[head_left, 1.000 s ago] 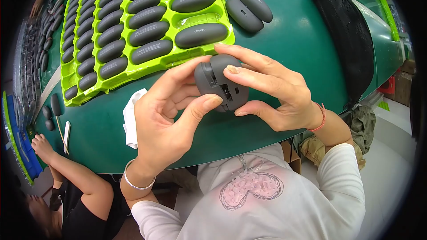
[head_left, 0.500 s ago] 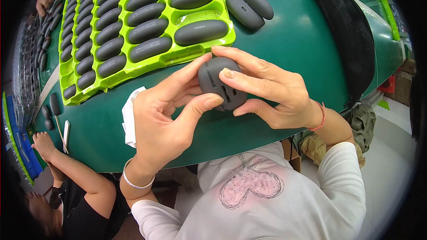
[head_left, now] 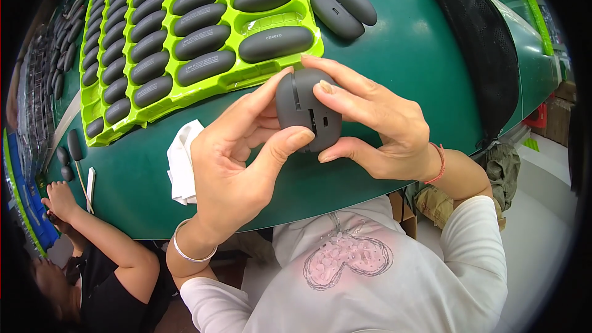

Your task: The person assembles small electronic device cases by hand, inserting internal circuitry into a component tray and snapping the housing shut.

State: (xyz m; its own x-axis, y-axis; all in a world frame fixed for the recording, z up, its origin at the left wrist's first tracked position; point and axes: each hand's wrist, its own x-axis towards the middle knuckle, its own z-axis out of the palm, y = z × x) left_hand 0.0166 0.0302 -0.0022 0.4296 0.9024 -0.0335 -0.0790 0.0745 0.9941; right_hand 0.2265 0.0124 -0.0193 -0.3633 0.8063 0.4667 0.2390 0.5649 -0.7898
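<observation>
A dark grey earbud charging case [head_left: 325,124] stands on edge between my two hands, above the green table. A narrow gap runs between its two shells, and a small port shows on the wider shell. On the left side, my left hand [head_left: 237,154] grips it with the thumb near the gap and the fingertips at the top. My right hand [head_left: 385,126] holds the other shell, its thumb below and its fingers over the top and face. Whatever lies inside the case is hidden.
Beyond my hands lies a bright green tray [head_left: 246,73] with rows of similar cases. Two more cases [head_left: 344,9] rest right of it. A white cloth [head_left: 184,169] lies by my left hand, a black mesh bag [head_left: 478,55] at right. A co-worker's hand [head_left: 61,200] is at left.
The case has turned a little in my hands, so its gap and port stand more upright. My right fingers have shifted slightly over it. More of the white cloth shows.
</observation>
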